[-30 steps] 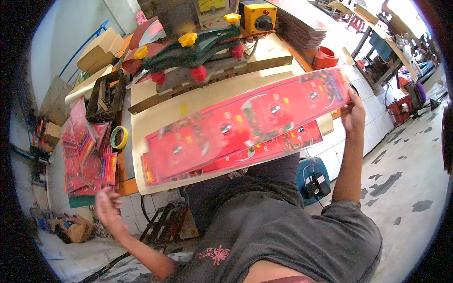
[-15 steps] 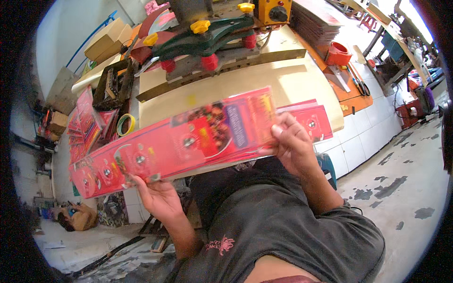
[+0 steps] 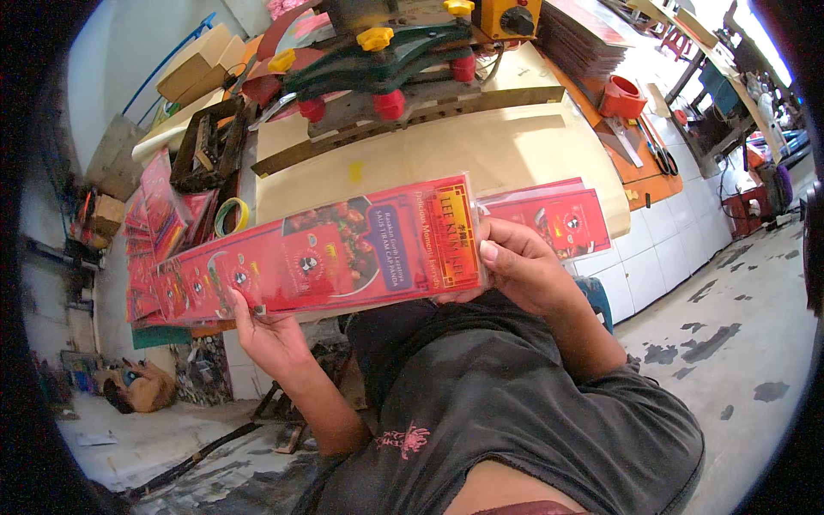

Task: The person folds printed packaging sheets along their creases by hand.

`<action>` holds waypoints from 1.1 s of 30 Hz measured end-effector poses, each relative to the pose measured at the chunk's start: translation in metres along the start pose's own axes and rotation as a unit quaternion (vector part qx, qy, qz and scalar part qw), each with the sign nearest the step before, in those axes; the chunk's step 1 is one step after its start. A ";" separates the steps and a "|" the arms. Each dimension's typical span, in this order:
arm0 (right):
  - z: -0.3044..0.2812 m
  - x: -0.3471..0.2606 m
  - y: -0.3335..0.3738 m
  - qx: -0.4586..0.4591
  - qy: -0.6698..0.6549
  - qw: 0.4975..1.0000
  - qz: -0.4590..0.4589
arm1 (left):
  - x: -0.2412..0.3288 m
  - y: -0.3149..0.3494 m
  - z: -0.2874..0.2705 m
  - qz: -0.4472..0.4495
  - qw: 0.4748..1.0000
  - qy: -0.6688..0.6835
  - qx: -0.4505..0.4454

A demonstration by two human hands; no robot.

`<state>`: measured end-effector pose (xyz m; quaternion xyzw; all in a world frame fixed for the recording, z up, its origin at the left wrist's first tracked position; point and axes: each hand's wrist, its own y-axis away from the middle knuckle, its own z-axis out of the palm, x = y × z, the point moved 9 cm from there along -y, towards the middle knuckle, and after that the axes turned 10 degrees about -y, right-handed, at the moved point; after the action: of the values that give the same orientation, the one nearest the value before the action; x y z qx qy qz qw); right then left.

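Observation:
A long red printed strip [image 3: 339, 296] in shiny clear plastic spans both my hands, with food pictures and a purple panel on its face. My left hand [image 3: 273, 339] grips its lower edge, thumb on the front, other fingers partly hidden behind. At the strip's right end, my right hand [image 3: 519, 266] pinches it between thumb and fingers. Behind that hand, more red printed sheets [image 3: 573, 223] lie on the cream work surface [image 3: 343, 184]. Beyond stands a press-like machine with a dark green clamp frame [image 3: 378, 64], yellow knobs and red feet over a long metal bar [image 3: 412, 129].
At left are a pile of red printed strips [image 3: 150, 232], a yellow tape roll [image 3: 230, 216] and a dark tray [image 3: 206, 146]. To the right lie a red tape dispenser [image 3: 623, 97], scissors [image 3: 659, 150] and stacked sheets [image 3: 584, 43]. A person [image 3: 142, 386] is low at far left.
The strip has shifted a little and is now steadier, its face turned more squarely to view. My right hand has moved slightly down and left on its end.

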<state>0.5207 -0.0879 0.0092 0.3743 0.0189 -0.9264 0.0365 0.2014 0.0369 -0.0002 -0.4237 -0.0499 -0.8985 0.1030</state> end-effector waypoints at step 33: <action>0.032 0.101 0.057 -0.215 0.321 0.918 0.090 | -0.036 0.006 0.079 -0.114 0.984 -0.059 -0.120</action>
<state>0.4309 -0.1518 -0.0386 0.6346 0.1947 -0.7231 0.1909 0.2846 0.0501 0.0224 -0.4769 0.0043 -0.8772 -0.0550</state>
